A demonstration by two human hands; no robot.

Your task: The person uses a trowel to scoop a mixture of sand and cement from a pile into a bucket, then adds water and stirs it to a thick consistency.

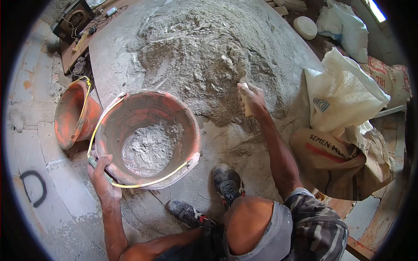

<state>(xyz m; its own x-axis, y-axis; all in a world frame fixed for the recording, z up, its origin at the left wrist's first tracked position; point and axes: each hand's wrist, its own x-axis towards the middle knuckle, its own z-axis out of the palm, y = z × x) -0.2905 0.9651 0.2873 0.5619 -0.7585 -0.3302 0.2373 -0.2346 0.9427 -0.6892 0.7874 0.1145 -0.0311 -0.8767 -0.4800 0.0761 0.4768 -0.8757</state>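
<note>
My left hand (103, 180) is closed at the near left rim of an orange bucket (191, 126), its fingers around the grip of the yellow wire handle. Grey powdery mix (150, 148) lies in the bottom of this bucket. In my right hand (254, 101) is the pale handle of a trowel (246, 106). The trowel's far end reaches into a wide heap of grey dry mix (187, 56), and powder coats it so that its blade is hard to make out. Both hands are well apart, with the bucket to the left of the trowel.
A second orange bucket (69, 115) tilts on the floor at left. A radio-like box (74, 19) with cables sits on a board (67, 56). At right are a white woven sack (344, 93), a brown paper cement sack (335, 165) and a round white lid (305, 28). My shoes (227, 182) are below.
</note>
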